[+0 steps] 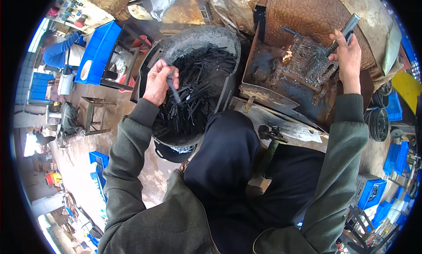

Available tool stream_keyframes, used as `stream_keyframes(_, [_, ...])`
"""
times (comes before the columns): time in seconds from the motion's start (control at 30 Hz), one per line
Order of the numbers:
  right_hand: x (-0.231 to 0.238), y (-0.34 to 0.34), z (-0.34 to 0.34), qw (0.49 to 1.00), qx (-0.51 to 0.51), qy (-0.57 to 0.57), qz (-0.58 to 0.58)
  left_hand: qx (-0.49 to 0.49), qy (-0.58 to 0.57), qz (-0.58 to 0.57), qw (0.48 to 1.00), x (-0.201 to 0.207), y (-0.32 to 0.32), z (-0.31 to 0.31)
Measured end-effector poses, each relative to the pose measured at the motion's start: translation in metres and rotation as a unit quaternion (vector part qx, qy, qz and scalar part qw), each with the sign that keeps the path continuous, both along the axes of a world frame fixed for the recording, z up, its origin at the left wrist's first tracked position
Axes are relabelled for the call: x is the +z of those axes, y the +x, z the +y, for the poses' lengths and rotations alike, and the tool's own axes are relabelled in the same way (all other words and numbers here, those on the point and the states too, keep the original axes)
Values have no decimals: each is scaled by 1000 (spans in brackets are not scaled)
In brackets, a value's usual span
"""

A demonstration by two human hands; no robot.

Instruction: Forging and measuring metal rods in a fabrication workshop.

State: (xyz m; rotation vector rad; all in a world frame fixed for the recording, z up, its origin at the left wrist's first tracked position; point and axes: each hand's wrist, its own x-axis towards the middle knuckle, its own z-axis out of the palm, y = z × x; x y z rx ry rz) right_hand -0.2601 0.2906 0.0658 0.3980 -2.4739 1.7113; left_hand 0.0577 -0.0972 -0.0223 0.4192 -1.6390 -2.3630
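Note:
My left hand is closed on a narrow dark metal piece, which points down over a dark tub. Inside the tub lies a heap of similar thin black strips. On the right, my right hand is wrapped round a grey tube-shaped handle, its lower end reaching toward a crusted, dark metal block. A small orange glow shows at that block's left edge. Near its top left lies a thin dark rod. The handle's far end is partly hidden by my fingers.
The block sits in a rusty metal tray before a brown, rough sheet. A black bucket stands under the tub. At left are a blue crate, a stool and another person in blue.

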Motion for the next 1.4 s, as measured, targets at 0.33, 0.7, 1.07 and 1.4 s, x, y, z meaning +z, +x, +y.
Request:
stream_keyframes(0.33, [-1,-1,0,1000,4,2,3,-49,-614,-97,782,-39,-11,32])
stream_keyframes(0.7, [0,-1,-1,1000,-3,10,5,-84,-536,-225,809,-41,-11,14])
stream_keyframes(1.07, [-5,0,-1,1000,-24,8,15,50,12,-147,988,30,-46,69])
stream_keyframes(1.4, [-12,-9,1,998,29,-35,39,14,163,-75,984,35,-75,92])
